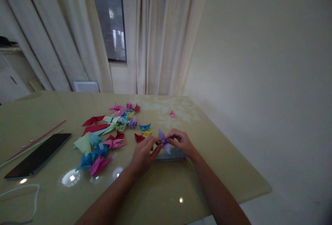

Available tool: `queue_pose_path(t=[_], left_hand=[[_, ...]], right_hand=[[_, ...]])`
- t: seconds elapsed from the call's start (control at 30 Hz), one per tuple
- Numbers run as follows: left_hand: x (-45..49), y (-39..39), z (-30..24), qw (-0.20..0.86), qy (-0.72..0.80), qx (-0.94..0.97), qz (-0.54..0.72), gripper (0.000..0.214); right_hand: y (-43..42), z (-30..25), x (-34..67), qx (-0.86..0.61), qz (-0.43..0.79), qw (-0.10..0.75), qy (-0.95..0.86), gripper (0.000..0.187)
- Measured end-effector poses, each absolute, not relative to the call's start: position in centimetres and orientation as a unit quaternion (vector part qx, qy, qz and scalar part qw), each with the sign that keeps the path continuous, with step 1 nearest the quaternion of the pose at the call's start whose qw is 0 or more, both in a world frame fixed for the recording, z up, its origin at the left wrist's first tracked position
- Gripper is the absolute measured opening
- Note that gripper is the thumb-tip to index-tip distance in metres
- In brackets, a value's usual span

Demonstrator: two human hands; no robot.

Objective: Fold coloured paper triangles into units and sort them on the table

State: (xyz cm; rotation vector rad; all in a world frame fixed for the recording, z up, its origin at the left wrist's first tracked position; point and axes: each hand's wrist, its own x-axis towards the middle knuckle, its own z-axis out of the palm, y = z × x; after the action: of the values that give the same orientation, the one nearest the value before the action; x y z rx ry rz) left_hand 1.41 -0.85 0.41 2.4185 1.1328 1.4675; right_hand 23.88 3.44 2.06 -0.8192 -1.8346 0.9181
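Between my two hands is a purple origami piece [167, 147] with pointed petals, held just above the table. My left hand [145, 151] pinches it from the left, thumb and fingers closed at its middle. From the other side my right hand [183, 142] grips it the same way. Beneath the hands lies a flat stack of bluish paper [172, 154] with a dark pinkish lower edge. Small folded boats sit just beyond my left hand: a blue boat [144, 127], a yellow boat [146, 134] and a red boat [139, 138].
Many coloured origami pieces [114, 123] are heaped left of the hands. A dark phone or tablet [38, 154] lies farther left, beside thin pink and green strips [38, 138]. A white cable [35, 197] curls at the near left. A small pink piece [172, 114] stands toward the back.
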Motion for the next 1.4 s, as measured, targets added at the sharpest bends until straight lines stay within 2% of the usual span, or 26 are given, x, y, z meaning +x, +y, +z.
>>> queue_pose_path(t=[0.2,1.03,1.4], left_hand=[[1.4,-0.9,0.2,-0.027,0.328,0.829,0.452,0.026],[0.6,-0.1,-0.8,-0.067,0.348,0.818,0.454,0.036],[1.0,-0.3,0.0,-0.083,0.345,0.809,0.469,0.019]], right_hand=[[3.3,2.2,23.8,-0.34,0.395,0.451,-0.725,0.034],[3.3,2.3,23.8,-0.351,0.404,0.443,-0.719,0.034],[3.3,2.2,23.8,-0.35,0.383,0.446,-0.729,0.037]])
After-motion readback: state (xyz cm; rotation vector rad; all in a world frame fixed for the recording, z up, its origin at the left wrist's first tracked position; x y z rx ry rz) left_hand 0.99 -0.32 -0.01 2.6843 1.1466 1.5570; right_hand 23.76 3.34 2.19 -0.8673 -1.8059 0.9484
